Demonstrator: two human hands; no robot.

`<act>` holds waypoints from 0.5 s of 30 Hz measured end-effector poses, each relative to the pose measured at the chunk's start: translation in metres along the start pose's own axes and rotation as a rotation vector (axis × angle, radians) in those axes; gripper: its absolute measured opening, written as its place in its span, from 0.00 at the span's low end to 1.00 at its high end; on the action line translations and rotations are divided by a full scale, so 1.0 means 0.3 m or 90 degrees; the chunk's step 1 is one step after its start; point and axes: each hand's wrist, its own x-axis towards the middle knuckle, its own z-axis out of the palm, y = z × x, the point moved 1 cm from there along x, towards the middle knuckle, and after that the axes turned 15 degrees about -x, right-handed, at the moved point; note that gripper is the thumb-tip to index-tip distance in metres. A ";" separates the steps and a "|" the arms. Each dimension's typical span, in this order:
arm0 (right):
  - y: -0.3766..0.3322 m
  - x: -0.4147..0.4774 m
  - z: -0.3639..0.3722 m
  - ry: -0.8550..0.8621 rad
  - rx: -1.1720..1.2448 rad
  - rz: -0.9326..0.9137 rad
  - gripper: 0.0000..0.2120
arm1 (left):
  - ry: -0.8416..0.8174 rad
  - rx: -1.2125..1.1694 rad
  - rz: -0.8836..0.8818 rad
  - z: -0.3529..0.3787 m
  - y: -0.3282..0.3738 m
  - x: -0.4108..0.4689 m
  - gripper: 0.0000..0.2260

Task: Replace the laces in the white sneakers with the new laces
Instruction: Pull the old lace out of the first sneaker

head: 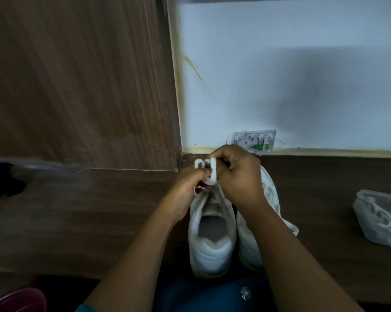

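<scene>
okay, both hands are up over the front of the left-side sneaker (212, 235), which stands on the dark wooden table (88, 210), heel toward the person. left hand (185, 190) fingers curled, pinching the white lace (213, 174) by a small loop. right hand (239, 176) also curled tight, gripping the same lace just beside the left hand, hands nearly touching. lace runs down toward the shoe's eyelets. second sneaker (268, 192) sits right against it, mostly under the right forearm. clear plastic container (367, 197) with laces inside lies well apart on the right.
</scene>
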 end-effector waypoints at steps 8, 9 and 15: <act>0.040 0.003 -0.009 -0.204 -0.147 0.050 0.08 | 0.113 -0.020 0.138 0.037 0.031 0.003 0.19; 0.044 0.001 -0.003 -0.246 -0.193 0.034 0.07 | 0.104 -0.060 0.142 0.039 0.036 0.006 0.21; 0.032 0.004 0.011 -0.305 -0.283 0.016 0.05 | 0.183 -0.001 0.140 0.048 0.048 -0.003 0.22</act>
